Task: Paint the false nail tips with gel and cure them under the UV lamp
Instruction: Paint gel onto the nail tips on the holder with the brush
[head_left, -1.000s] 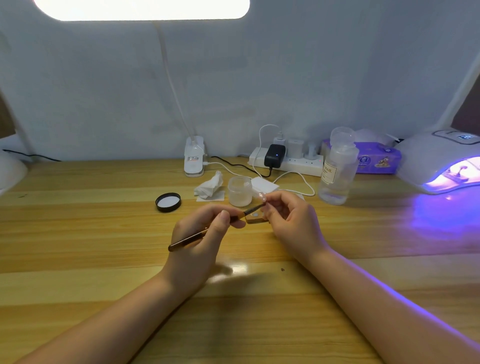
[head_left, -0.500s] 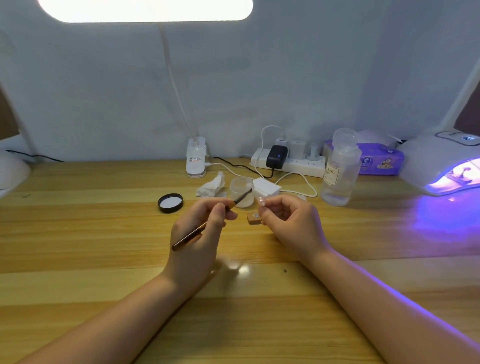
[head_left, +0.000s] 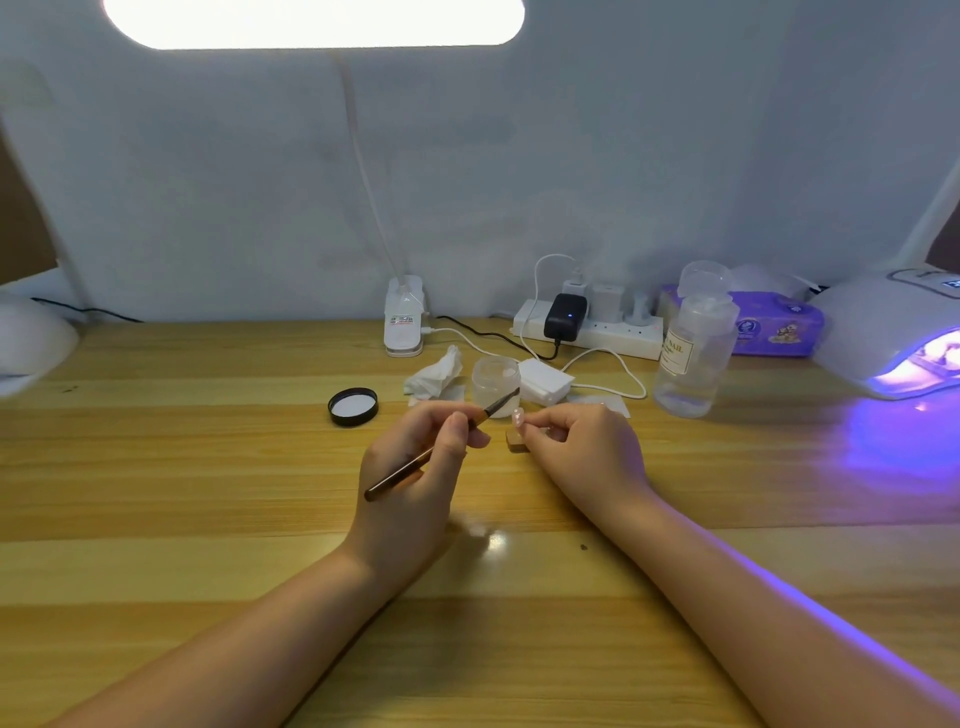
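My bench is a striped wood tabletop w/ a pale grey wall behind and a bright oblong light overhead.

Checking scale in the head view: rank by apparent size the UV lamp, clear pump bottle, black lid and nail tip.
1. UV lamp, partly cut off
2. clear pump bottle
3. black lid
4. nail tip, held by the right hand

We see a bright desk lamp glaring overhead, violet UV lamp glow spilling across the counter's right edge, edges bowed.
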